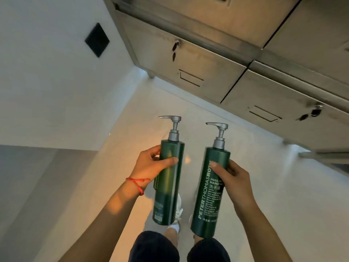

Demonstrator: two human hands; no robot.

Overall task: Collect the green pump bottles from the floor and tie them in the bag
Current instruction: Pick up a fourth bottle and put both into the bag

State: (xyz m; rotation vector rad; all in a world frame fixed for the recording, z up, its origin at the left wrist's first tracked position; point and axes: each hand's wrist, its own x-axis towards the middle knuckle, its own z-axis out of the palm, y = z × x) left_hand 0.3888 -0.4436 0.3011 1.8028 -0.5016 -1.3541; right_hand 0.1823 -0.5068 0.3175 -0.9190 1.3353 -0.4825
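Risk, drop: you hold one bottle per hand by the mid-body only, both well clear of the floor point(283, 186). Smooth plastic in a one-handed hold could slip; a fall may crack a pump head.
Risk, bagging: no bag is in view. With both hands occupied, you likely cannot open or tie one without first setting a bottle down.
Risk, pumps: both spouts point left, unguarded; a knock against the steel lockers point(217, 59) could discharge soap.
Left hand point(151, 163): fingers point(170, 160) wrapped tight around the left bottle point(170, 178), thumb behind, upright, label side turned away.
Right hand point(236, 176): fingers behind the right bottle point(209, 188), thumb across the front above the printed label; clamped, bottle tilted slightly.
Bottles: side by side, apart, not touching, above your knees.
Remaining bottles on floor: none visible.
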